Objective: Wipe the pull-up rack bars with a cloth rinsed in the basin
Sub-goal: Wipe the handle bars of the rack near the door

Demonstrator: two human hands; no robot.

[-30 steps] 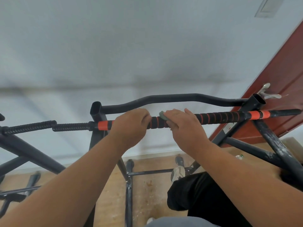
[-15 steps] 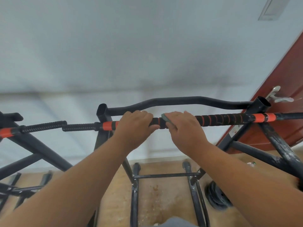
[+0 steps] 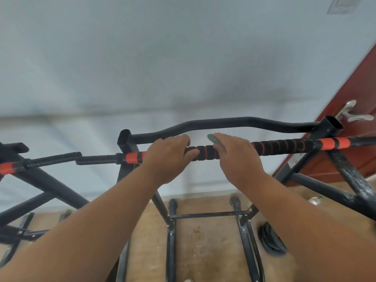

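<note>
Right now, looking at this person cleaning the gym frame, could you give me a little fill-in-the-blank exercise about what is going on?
1. The cloth is held against the padded bar by the ____ hand.
2. The left hand grips the bar beside a band coloured ____.
3. The curved bar behind the padded one is coloured ____.
4. The silver door handle sits on a door at the ____ edge of the view.

Missing words: right; orange; black; right

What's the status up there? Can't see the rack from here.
Left hand grips the padded bar. Right hand presses the cloth on it. Nothing blocking the bar.
</note>
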